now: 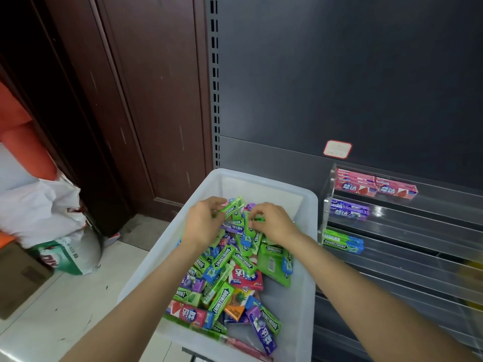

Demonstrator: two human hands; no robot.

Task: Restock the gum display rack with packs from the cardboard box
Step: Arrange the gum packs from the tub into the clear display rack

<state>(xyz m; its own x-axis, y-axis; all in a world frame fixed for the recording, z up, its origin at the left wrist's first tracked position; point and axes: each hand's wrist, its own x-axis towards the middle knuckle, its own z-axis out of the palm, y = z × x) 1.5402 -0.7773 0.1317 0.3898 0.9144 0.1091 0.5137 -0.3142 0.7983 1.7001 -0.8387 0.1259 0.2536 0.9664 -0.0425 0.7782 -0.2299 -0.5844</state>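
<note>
Our left hand (202,220) and right hand (271,223) pinch green Doublemint packs (232,207) inside the translucent bin (300,296), left of the acrylic rack (392,231), above pale floor tiles (78,309).
</note>
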